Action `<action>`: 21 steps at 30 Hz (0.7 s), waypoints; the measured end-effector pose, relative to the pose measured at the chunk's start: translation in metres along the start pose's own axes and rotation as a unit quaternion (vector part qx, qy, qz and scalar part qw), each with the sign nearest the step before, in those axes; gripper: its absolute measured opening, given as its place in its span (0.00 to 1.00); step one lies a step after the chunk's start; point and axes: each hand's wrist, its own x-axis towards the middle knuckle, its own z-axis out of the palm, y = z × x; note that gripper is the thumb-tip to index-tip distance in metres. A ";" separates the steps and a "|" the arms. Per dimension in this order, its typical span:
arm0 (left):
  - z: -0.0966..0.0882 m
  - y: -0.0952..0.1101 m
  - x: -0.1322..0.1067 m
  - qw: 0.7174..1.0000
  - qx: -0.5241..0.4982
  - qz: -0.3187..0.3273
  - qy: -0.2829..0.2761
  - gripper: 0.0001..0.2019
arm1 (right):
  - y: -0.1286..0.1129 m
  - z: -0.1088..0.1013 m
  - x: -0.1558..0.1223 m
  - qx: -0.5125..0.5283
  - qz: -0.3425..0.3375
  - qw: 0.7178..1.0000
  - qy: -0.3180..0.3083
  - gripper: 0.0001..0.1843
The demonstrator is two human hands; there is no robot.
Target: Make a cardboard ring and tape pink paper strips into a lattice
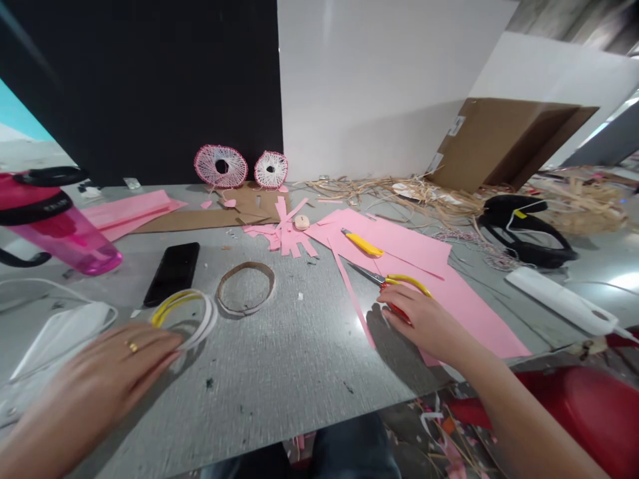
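The scissors [384,280] lie right at the fingertips of the right hand [424,322], on the sheet of pink paper [456,283]. Their long axis runs from the grip away and to the left: the handles are at the fingers, and the closed blades point off toward the far left of the hand. The fingers curl down over the near handle, while the yellow loop shows just beyond them. Whether the grip has closed on the handle or only rests on it I cannot tell. A yellow knife [363,243] lies farther out from the grip, on the same paper and roughly parallel to the blades.

The left hand [114,362] is well apart from the scissors, far across the surface [299,362]. Its grip is spread flat, palm down, holding nothing. Its fingertips touch the near edge of a stack of yellow and white hoops [202,318]. Just beyond the hoops, out from this grip, are a cardboard ring [223,303] and a black phone [172,273].
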 end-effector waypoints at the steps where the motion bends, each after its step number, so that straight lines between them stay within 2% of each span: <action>1: 0.001 0.003 0.017 0.999 0.034 0.032 -0.020 0.10 | 0.000 0.000 0.000 0.002 0.001 1.000 0.001 0.10; 2: 0.002 0.005 0.035 0.996 0.047 0.062 -0.040 0.14 | -0.001 0.000 0.001 0.004 0.001 1.000 0.000 0.10; 4: 0.006 0.006 0.074 0.994 0.081 0.064 -0.038 0.20 | -0.004 0.000 0.002 0.008 -0.001 1.000 -0.003 0.10; 5: 0.009 0.005 0.093 0.994 0.098 0.038 -0.041 0.20 | -0.007 0.000 0.003 0.011 -0.003 1.000 -0.004 0.10; 7: 0.019 0.001 0.127 0.993 0.084 -0.054 -0.060 0.17 | -0.012 0.000 0.005 0.018 -0.007 1.000 -0.005 0.10; 10: 0.037 -0.007 0.159 0.993 0.059 -0.097 -0.038 0.13 | -0.019 0.000 0.005 0.029 -0.012 0.999 -0.015 0.09; 12: 0.047 -0.008 0.164 0.993 0.035 -0.117 -0.005 0.10 | -0.021 -0.002 0.005 0.034 -0.015 0.999 -0.023 0.10; 14: 0.052 -0.002 0.160 0.990 0.004 -0.135 0.034 0.12 | -0.023 -0.004 0.007 0.036 -0.018 0.999 -0.025 0.10; 16: 0.050 0.011 0.149 0.987 -0.038 -0.140 0.063 0.17 | -0.027 -0.008 0.014 0.044 -0.022 0.999 -0.016 0.10; 18: 0.047 0.030 0.135 0.981 -0.123 -0.134 0.066 0.20 | -0.034 -0.013 0.027 0.066 -0.020 0.998 0.002 0.11; 19: 0.047 0.041 0.129 0.960 -0.240 -0.135 0.054 0.19 | -0.040 -0.015 0.036 0.085 -0.018 0.996 0.014 0.13; 21: 0.049 0.059 0.117 0.892 -0.425 -0.152 0.010 0.19 | -0.054 -0.016 0.058 0.143 -0.013 0.989 0.039 0.15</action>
